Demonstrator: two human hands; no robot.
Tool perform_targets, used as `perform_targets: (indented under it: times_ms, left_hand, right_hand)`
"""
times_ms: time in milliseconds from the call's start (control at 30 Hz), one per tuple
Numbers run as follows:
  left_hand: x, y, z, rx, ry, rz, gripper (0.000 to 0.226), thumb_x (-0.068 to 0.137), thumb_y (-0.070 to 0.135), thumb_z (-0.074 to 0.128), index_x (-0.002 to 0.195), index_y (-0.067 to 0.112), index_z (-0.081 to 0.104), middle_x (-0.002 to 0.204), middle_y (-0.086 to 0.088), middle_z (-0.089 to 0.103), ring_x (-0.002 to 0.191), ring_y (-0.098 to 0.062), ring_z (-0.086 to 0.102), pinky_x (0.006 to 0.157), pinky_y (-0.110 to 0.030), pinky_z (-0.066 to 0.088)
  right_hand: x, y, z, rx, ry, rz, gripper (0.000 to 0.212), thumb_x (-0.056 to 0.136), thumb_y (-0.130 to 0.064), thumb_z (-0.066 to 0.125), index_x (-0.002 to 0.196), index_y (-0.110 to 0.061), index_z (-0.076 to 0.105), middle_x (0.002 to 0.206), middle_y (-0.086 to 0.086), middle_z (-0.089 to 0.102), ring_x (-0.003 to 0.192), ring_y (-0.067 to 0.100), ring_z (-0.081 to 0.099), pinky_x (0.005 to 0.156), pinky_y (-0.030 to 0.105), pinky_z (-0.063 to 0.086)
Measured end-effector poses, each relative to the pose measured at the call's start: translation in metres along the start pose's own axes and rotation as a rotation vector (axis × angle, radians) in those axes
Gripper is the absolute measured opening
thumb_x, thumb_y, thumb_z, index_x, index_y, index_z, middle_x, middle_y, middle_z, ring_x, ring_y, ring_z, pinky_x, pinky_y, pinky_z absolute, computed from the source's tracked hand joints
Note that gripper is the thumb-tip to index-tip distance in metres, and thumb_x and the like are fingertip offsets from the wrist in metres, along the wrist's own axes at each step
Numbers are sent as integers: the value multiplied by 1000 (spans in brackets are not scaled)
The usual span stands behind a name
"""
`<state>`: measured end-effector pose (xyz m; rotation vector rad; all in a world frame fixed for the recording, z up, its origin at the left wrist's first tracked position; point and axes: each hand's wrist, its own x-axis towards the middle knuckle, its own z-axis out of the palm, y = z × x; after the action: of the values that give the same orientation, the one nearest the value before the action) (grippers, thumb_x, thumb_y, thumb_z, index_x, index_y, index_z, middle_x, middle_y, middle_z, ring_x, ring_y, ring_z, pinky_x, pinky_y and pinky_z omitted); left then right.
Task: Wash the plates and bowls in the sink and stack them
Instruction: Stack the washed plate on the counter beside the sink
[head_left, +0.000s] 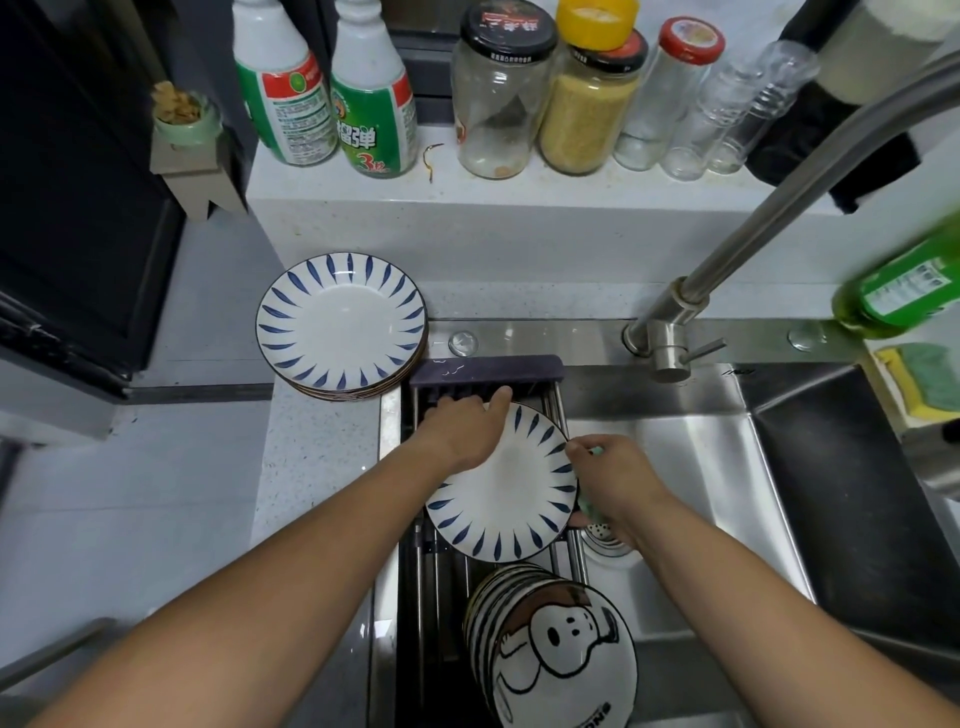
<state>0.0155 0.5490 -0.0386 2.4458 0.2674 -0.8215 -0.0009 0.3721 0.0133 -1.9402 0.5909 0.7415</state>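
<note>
A white plate with blue leaf strokes (511, 493) lies over the drying rack (441, 566) at the sink's left side. My left hand (465, 428) grips its far left rim, thumb on top. My right hand (615, 480) holds a green sponge (589, 506) against the plate's right edge. A stack of like plates (340, 325) rests on the counter behind the rack. Several bowls with a cartoon dog print (558, 649) lean on their sides at the rack's near end.
The steel sink basin (691, 467) and its drain (605, 535) lie to the right, with the faucet (727, 260) arching above. A green soap bottle (904, 291) and yellow sponge (919, 384) sit at the far right. Jars and spray bottles (374, 98) line the back ledge.
</note>
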Motion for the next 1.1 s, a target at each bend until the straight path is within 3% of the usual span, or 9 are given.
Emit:
perform_targets:
  times_ms: [133,333,500,667,833,900,967,1033,1100]
  left_hand:
    - [-2,2,0,10,37,-22,56,108,18,29,161,15,9,146,-23,46,133,-51,38,113,-53,34]
    - [-12,7,-3,91,52,-5,34,104,10,32,138,8,36,132,-20,54,123,-49,44,99,-49,40]
    - [-13,10,-2,139,79,18,29,102,4,34,130,3,42,127,-20,56,120,-48,47,96,-50,44]
    - [-12,9,-2,4,103,10,25,100,3,34,123,3,44,119,-20,60,110,-46,55,97,-51,48]
    - [-16,9,-7,-227,115,9,29,106,13,32,132,3,41,116,-18,62,98,-34,58,89,-46,52]
    - [-20,11,-12,-287,102,-2,39,111,26,27,130,1,51,119,-20,64,108,-37,60,96,-44,49]
    - [-24,12,-16,-380,91,-48,52,111,41,23,114,5,61,123,-22,66,117,-39,60,98,-42,45]
    - [-26,13,-20,-452,102,-70,50,110,44,24,105,9,59,125,-24,65,119,-40,59,97,-41,45]
    - [-30,15,-24,-496,108,-70,57,110,45,26,115,3,63,128,-25,64,121,-41,58,98,-41,45]
  right_hand:
    - [-3,0,0,-17,19,-24,21,103,-18,52,112,-8,68,89,10,70,78,32,72,63,57,61]
    - [-7,-2,-1,-29,28,-44,26,103,-17,51,82,-21,66,87,9,69,81,34,71,62,58,61]
    - [-10,-4,-1,-31,35,-66,30,103,-16,49,78,-24,64,82,6,68,77,31,70,63,58,61]
    - [-13,-8,-3,-40,39,-68,32,104,-16,48,78,-22,66,79,7,68,74,33,70,62,59,60]
    - [-11,-14,-9,-60,36,-84,27,103,-18,50,91,-12,73,82,11,71,68,30,71,54,55,60]
    - [-10,-14,-13,-51,30,-86,26,103,-19,51,93,-11,74,81,10,71,65,26,69,52,49,61]
    - [-11,-15,-17,-40,25,-91,25,103,-20,52,91,-14,73,84,9,72,68,25,69,50,44,61]
    - [-12,-16,-20,-11,13,-86,26,103,-20,52,85,-18,71,86,8,72,74,27,71,54,47,62]
    - [-14,-17,-20,8,-8,-74,27,103,-20,53,83,-20,70,85,5,71,77,27,72,58,52,62]
